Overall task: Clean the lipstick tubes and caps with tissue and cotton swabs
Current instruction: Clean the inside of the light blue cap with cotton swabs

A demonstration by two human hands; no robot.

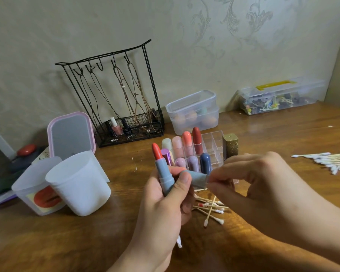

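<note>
Two hands are engaged above the desk (pixel 263 134). An uncapped grey-blue lipstick tube (pixel 164 174) is gripped upright in the left hand (pixel 165 209), fingers curled round its lower barrel, with the orange-red bullet (pixel 157 151) exposed just above that grip. Beside the tube, the matching grey-blue cap (pixel 197 178) is pinched by the same hand's thumb and fingers, lying roughly level with its open end turned toward the right hand (pixel 259 179). The right hand's thumb and forefinger are closed in a pinch right at the cap's mouth; a cotton swab is presumably held there, though it cannot be made out. Used cotton swabs (pixel 211 210) lie on the desk directly below both grips, a clean pile of swabs (pixel 330 160) well off to the right of the right hand, and the clear organiser (pixel 214 148) with further lipsticks just behind the grips. Tube and cap are judged light, rigid and smooth, likely slippery. The bullet is soft and easily smeared or snapped, so hold is best taken on the barrel, below it.
</note>
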